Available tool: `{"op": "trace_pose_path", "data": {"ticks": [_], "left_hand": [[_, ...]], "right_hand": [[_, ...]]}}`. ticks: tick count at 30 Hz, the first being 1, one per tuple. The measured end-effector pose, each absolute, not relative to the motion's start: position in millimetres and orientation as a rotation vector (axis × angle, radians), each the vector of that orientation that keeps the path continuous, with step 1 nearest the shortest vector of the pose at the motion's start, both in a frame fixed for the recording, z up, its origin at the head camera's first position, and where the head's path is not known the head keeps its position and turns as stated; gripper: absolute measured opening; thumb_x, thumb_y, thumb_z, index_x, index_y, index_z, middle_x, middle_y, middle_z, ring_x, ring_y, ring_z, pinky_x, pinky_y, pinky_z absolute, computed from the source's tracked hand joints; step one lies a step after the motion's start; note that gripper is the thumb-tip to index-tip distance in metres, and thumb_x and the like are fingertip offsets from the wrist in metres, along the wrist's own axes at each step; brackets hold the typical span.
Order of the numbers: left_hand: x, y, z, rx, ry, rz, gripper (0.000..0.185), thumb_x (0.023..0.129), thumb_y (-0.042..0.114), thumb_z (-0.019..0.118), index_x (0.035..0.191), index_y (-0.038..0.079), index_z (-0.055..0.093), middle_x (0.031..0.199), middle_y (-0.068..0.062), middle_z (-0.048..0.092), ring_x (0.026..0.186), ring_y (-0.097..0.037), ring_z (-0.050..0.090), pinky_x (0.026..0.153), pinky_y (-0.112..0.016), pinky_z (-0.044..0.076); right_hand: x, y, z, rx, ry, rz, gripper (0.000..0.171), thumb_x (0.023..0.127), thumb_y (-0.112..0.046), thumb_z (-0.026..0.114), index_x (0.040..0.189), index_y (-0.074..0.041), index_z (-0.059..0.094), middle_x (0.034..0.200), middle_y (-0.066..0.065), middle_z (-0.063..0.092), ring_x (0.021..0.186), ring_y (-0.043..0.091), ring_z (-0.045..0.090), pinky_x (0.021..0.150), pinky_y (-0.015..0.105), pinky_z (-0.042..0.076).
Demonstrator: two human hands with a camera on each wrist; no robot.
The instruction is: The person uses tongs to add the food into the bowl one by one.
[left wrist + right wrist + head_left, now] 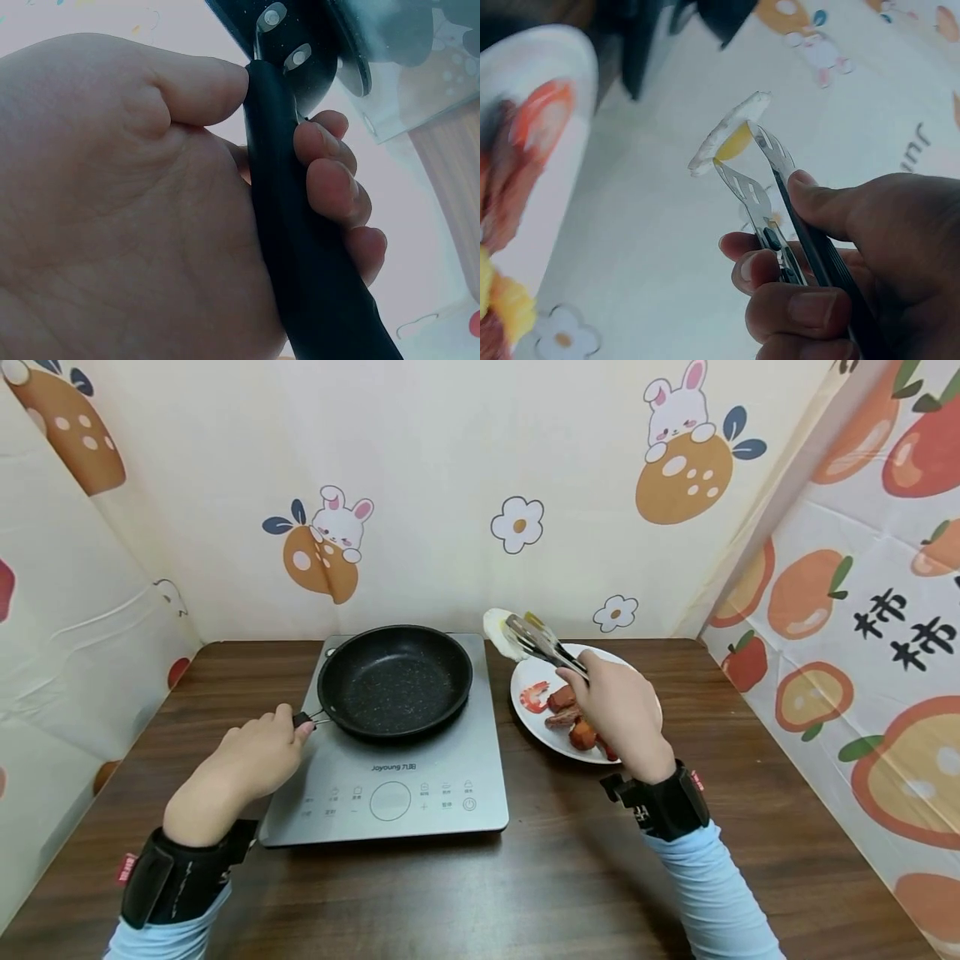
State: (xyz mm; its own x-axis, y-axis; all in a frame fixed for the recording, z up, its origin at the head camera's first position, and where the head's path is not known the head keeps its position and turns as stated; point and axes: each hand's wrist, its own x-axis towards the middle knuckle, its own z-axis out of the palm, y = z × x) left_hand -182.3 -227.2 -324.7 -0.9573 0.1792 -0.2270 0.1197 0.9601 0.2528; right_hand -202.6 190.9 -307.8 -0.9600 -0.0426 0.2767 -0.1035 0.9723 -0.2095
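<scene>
My left hand grips the black handle of a dark frying pan, its fingers curled round it. The pan, with a bare speckled inside, is over a silver induction cooktop. On the other side, my right hand holds metal tongs with dark grips. Between the tongs' slotted tips is a fried egg, white with a yellow yolk, held up in the air left of a white plate. The hand partly covers that plate.
On the plate lie a shrimp and several browned pieces of food. The cooktop and plate share a dark wooden table. Printed cloth hangs behind it and along both sides.
</scene>
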Motion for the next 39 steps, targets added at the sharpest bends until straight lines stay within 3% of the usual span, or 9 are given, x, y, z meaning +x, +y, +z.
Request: {"op": "trace_pose_path", "data": {"ticks": [9,14,22,30,39], "left_hand": [[-183,-223,-324,0.219,2.859,0.353,0.041,0.112,0.027,0.033,0.109,-0.012,0.045,0.084,-0.017,0.053,0.075,-0.030,0.052,0.068,-0.044,0.040],[-183,-219,-324,0.220,2.849,0.356,0.041,0.112,0.027,0.033,0.111,-0.012,0.045,0.087,-0.017,0.054,0.077,-0.030,0.053,0.070,-0.044,0.040],[-183,-215,-323,0.210,2.854,0.361,0.042,0.111,0.028,0.033,0.113,-0.013,0.045,0.087,-0.016,0.054,0.078,-0.030,0.052,0.071,-0.045,0.040],[-183,-215,-320,0.191,2.856,0.352,0.041,0.111,0.027,0.033,0.112,-0.013,0.044,0.087,-0.017,0.053,0.077,-0.030,0.052,0.069,-0.043,0.039],[-182,-215,-319,0.160,2.861,0.348,0.041,0.111,0.027,0.033,0.112,-0.013,0.045,0.087,-0.018,0.054,0.077,-0.030,0.052,0.069,-0.043,0.040]], "right_hand": [[-208,145,-297,0.202,-2.873,0.350,0.036,0.104,-0.047,0.055,0.096,-0.011,0.056,0.061,0.004,0.054,0.052,0.024,0.054,0.045,0.034,0.034],[-215,122,-303,0.261,-2.882,0.353,0.035,0.104,-0.046,0.055,0.099,-0.012,0.058,0.069,0.007,0.057,0.058,0.027,0.054,0.048,0.036,0.035],[-223,96,-311,0.353,-2.915,0.278,0.037,0.103,-0.048,0.055,0.098,-0.012,0.059,0.072,0.007,0.059,0.059,0.025,0.055,0.049,0.036,0.034],[-226,79,-315,0.440,-2.849,0.167,0.035,0.101,-0.049,0.059,0.100,-0.014,0.065,0.073,0.008,0.064,0.064,0.026,0.063,0.051,0.040,0.042],[-229,70,-321,0.462,-2.861,0.137,0.034,0.099,-0.049,0.061,0.097,-0.015,0.064,0.074,0.008,0.065,0.062,0.028,0.062,0.049,0.038,0.039]]}}
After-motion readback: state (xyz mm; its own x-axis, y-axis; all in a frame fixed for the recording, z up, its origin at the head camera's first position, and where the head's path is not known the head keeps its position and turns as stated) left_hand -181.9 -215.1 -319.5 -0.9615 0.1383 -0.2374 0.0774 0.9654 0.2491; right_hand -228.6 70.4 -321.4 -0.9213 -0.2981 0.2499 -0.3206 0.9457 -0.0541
